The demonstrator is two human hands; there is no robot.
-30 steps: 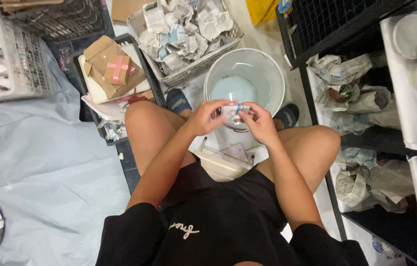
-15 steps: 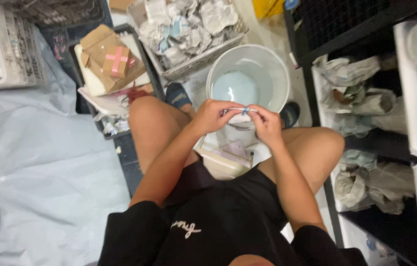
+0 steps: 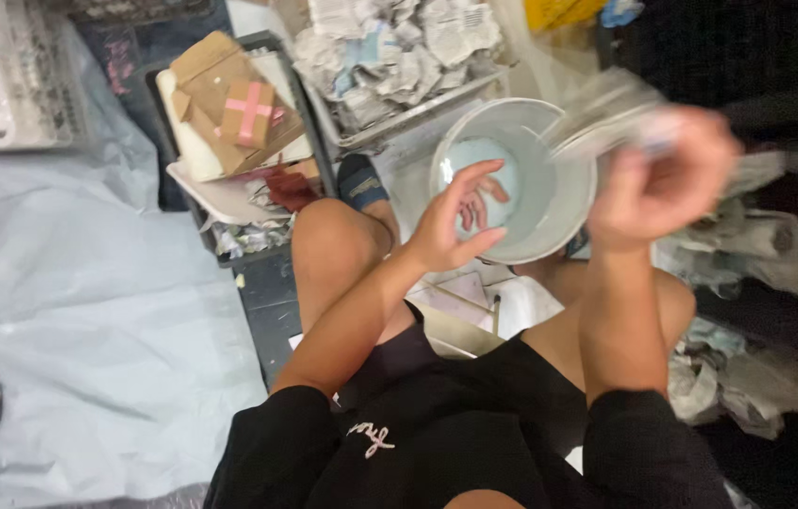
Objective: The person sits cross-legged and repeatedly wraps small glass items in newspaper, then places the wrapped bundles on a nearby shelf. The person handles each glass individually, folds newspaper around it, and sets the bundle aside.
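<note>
My right hand (image 3: 667,170) is raised to the right, blurred by motion, and grips a crumpled pale strip of paper or tape (image 3: 606,118) that trails up and left from it. My left hand (image 3: 460,217) is spread with fingers apart in front of a white bucket (image 3: 564,203) that has a pale blue bottom. It holds nothing. The bucket stands between my knees, and I sit in black shorts and a black top.
A white basket of crumpled newspaper (image 3: 399,47) stands behind the bucket. A dark crate (image 3: 229,141) to the left carries brown cardboard and a small box with a pink cross of tape. Grey sheeting (image 3: 88,311) covers the floor at left. Wrapped bundles (image 3: 748,368) lie on shelving at right.
My hands, which were together on a small wrapped piece over the bucket, have parted. The right hand swung up and to the right with the strip; the left hand opened. The view shifted right.
</note>
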